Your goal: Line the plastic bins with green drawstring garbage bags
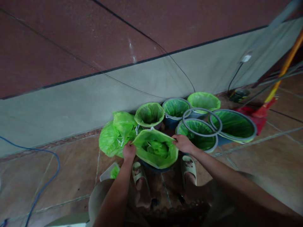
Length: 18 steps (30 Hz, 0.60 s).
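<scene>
Light-green thin plastic bag (156,150): mouth stretched wide, crumpled inside, over a dark-blue bin (161,170), between both hands' fingers (175,138). Left hand (129,152) and right hand (183,143) pinch opposite sides of its rim. Left forearm reaches nearly straight ahead, right slants in.

Single head-worn cam here, and it's looking forward and pretty steeply down from above the wearer's cream slip-on slippers (137,170), staring fairly close into the bright green plastic bag (155,162), with the grey-and-maroon wall (94,97) slanting across the top.
</scene>
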Available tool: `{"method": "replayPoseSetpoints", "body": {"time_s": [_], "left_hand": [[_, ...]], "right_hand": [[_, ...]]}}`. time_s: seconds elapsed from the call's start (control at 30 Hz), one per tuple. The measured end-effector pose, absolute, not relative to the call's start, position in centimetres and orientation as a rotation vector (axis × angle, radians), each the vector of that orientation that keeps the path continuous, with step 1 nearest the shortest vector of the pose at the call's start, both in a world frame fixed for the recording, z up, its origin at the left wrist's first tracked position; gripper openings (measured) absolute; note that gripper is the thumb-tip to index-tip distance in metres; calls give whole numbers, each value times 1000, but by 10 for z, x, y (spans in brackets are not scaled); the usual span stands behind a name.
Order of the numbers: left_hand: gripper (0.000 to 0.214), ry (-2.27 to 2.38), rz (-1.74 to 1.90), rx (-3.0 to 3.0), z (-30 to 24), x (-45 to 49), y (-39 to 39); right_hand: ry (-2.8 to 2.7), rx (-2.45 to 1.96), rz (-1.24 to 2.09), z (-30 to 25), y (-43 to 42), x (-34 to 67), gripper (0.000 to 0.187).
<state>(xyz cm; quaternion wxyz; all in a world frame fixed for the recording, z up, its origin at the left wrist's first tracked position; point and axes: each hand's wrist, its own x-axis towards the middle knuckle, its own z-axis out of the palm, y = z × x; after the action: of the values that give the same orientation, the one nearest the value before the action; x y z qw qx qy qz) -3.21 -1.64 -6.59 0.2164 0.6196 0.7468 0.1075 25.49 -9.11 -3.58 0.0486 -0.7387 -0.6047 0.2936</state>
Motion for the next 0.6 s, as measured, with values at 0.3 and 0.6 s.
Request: {"method": "replayPoseSetpoints", "body": {"time_s": [0.3, 0.6], "left_hand": [[43, 2169, 429, 1436, -78, -50, -4], [39, 2263, 328, 1533, -63, -66, 3]], "right_hand": [[-1853, -2562, 788, -51, -88, 289, 23], [-1711, -2638, 800, -58, -82, 328, 24]]}}
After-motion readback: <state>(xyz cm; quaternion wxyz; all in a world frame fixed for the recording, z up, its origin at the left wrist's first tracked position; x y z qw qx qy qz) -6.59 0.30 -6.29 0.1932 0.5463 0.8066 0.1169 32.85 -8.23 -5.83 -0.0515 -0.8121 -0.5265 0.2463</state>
